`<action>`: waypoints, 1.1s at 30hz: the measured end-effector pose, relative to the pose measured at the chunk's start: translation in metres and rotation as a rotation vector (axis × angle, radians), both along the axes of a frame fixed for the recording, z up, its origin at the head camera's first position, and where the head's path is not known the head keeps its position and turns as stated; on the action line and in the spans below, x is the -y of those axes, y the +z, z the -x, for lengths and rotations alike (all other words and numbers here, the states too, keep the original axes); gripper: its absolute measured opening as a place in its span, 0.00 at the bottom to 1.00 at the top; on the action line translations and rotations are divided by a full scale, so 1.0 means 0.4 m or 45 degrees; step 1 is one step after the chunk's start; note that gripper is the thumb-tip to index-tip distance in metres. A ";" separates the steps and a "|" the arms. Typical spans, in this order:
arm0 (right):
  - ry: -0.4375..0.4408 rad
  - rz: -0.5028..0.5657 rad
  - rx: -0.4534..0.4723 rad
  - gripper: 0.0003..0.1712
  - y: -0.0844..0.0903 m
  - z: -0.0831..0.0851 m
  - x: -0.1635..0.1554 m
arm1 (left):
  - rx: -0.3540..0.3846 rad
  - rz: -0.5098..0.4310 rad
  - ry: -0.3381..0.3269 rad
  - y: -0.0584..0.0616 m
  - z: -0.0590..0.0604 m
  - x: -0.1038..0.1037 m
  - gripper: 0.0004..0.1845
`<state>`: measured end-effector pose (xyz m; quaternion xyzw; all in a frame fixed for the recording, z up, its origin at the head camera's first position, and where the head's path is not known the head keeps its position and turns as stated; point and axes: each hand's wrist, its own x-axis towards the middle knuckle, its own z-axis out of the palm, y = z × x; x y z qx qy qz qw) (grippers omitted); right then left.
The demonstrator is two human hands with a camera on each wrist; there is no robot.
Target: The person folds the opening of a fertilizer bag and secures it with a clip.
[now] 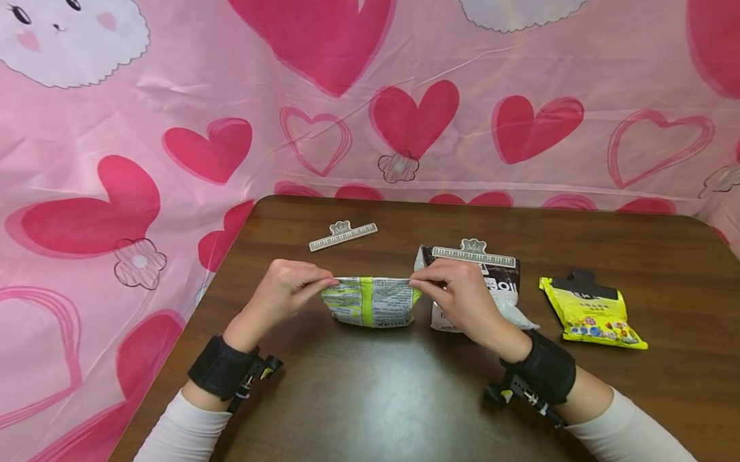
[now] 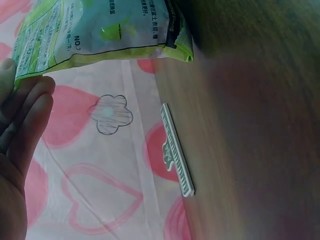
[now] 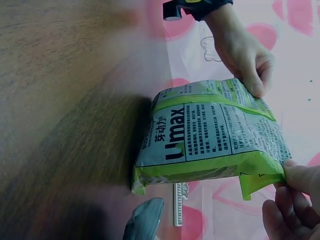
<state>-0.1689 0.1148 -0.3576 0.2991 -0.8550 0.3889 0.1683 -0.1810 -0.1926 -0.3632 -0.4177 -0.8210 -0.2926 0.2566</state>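
Observation:
A green and white printed bag (image 1: 379,307) stands upright at the middle of the table, its text panels facing me in the head view. My left hand (image 1: 282,288) pinches the top left corner between thumb and fingers. At the other end of the top edge, my right hand (image 1: 468,299) pinches the right corner, and the edge is stretched straight between them. The right wrist view shows the bag's (image 3: 210,130) full body with large "Umax" lettering. Behind the bag, to the left, lies a loose sealing clip (image 1: 343,237) with a piano-key pattern.
On the brown table (image 1: 364,401), a black and white bag (image 1: 505,283) lies behind my right hand, with a matching piano-key clip (image 1: 474,254) across its top. Farther right is a yellow bag (image 1: 596,317) with a black clip (image 1: 579,284). A pink heart-print cloth (image 1: 327,66) hangs behind.

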 end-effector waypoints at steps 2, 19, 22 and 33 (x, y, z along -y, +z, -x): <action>0.006 -0.007 0.002 0.04 0.002 0.000 0.001 | -0.002 0.003 -0.003 0.001 0.000 0.001 0.06; 0.127 -0.131 -0.009 0.06 0.020 0.009 -0.006 | 0.149 0.004 -0.012 0.023 -0.007 -0.009 0.13; 0.111 -0.179 -0.031 0.05 0.028 0.009 -0.003 | 0.106 0.020 -0.036 0.031 -0.008 -0.026 0.14; 0.125 -0.220 -0.159 0.06 0.042 0.012 0.025 | 0.057 0.033 -0.064 0.042 -0.011 -0.064 0.13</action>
